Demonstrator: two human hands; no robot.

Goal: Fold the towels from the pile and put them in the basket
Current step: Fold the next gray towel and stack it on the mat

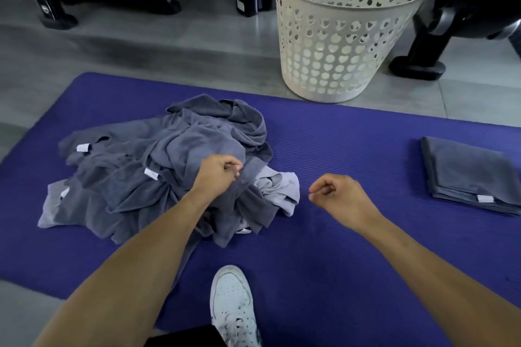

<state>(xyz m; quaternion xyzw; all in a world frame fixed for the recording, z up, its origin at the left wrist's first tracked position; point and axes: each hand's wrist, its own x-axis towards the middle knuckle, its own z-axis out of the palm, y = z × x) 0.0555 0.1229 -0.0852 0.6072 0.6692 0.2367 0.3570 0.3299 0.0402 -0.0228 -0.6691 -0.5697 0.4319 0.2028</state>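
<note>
A heap of grey towels (158,166) lies crumpled on the left half of a purple mat (352,149). My left hand (218,175) pinches a fold of a dark grey towel at the heap's right side. My right hand (335,194) hovers over bare mat to the right of the heap, fingers curled, holding nothing. One folded grey towel (468,175) lies flat at the mat's right edge. A white basket (344,36) with heart-shaped holes stands on the floor beyond the mat; its inside looks empty as far as I can see.
My white shoe (232,301) rests on the mat's near edge. Black equipment legs (56,11) stand on the grey floor at the back left, and a black machine base (417,67) sits right of the basket.
</note>
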